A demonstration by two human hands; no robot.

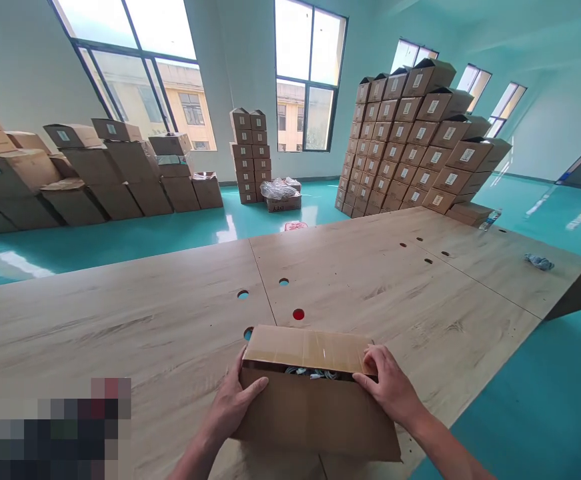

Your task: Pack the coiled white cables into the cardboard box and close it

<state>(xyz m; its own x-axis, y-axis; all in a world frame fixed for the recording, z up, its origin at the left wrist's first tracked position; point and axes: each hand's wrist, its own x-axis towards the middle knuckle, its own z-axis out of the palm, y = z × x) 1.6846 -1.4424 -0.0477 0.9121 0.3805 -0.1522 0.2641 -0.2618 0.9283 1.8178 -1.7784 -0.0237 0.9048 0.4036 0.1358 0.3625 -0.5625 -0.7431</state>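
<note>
A brown cardboard box (320, 413) sits at the near side of the wooden table, its top flap (310, 347) partly raised. Through the gap beneath that flap, a bundle of grey-white cables (315, 374) shows inside. My left hand (233, 397) grips the box's left side, thumb over the front edge and fingers partly hidden behind. At the right top corner, my right hand (387, 383) holds the box, with its thumb on the front edge and curled fingers on the flap.
The wooden table (170, 300) has several round cable holes and panel seams. A crumpled grey item (539, 261) and a plastic bottle (490, 220) are at its far right. Stacked cartons (400, 147) stand beyond, with more boxes (135, 167) along the left wall. A pixelated patch covers the lower left.
</note>
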